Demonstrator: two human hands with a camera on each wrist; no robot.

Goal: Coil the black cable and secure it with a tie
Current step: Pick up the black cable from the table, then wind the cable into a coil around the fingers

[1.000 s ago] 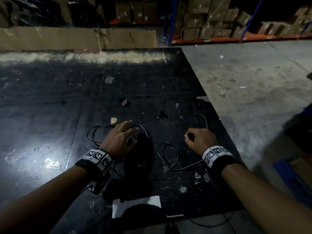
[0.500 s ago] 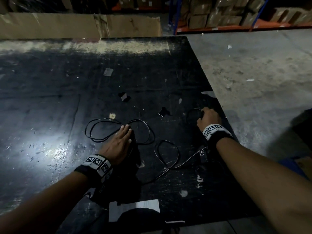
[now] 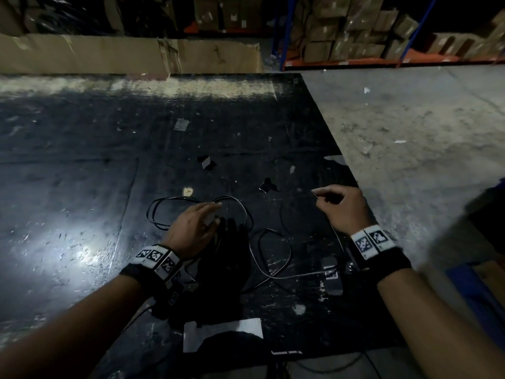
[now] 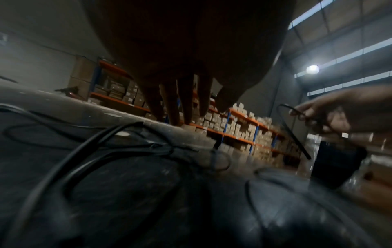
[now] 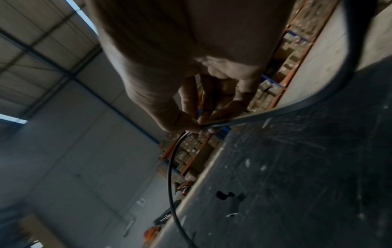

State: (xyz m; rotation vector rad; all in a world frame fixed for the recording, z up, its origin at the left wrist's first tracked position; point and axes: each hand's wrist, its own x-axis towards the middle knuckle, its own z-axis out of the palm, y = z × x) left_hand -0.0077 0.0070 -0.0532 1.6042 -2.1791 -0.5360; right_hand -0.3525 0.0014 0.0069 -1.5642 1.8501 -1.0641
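A thin black cable (image 3: pixel 273 253) lies in loose loops on the dark table (image 3: pixel 82 187), with more loops further left (image 3: pixel 155 214). My left hand (image 3: pixel 213 212) hovers low over the middle loops, fingers (image 4: pixel 186 107) straight; whether they touch the cable (image 4: pixel 89 147) I cannot tell. My right hand (image 3: pixel 317 192) is raised near the table's right edge and pinches one stretch of cable between thumb and fingertips (image 5: pixel 186 124). From the pinch the cable (image 5: pixel 171 167) hangs in an arc. In the left wrist view the right hand (image 4: pixel 331 115) holds that raised arc. No tie is visible.
A white paper sheet (image 3: pixel 221 332) lies at the near table edge, and small scraps (image 3: pixel 206 162) dot the surface. The table's right edge (image 3: pixel 341 160) drops to a concrete floor (image 3: pixel 423 132). Cardboard (image 3: pixel 109 56) and box-filled shelves (image 3: pixel 355 36) stand behind.
My right hand reached out to the cable loop by the right edge, pinched it and lifted it off the table. My left hand stayed over the middle loops.
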